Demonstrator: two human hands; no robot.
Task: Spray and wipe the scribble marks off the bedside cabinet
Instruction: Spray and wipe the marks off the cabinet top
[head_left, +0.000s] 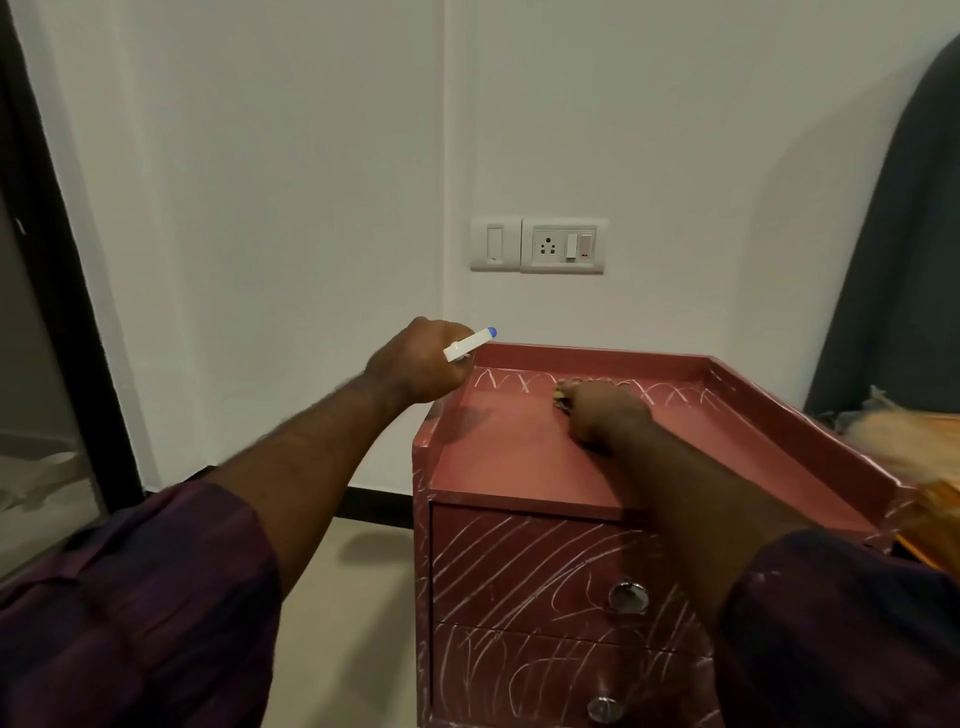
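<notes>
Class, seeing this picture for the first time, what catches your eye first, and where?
White scribble marks cover the drawer fronts of the reddish bedside cabinet at lower centre. On its top the right hand presses a cloth by more marks, while the left hand beside it grips a white blue-tipped sprayer.

White wall (260, 156) with switchboard (537, 245), beige floor (353, 597).

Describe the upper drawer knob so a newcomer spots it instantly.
Find the reddish cabinet under the wall socket. Its scribbled front has two drawers, each with a round shiny metal knob. The upper knob sits in the top drawer; the lower knob is near the picture's bottom edge.
</notes>
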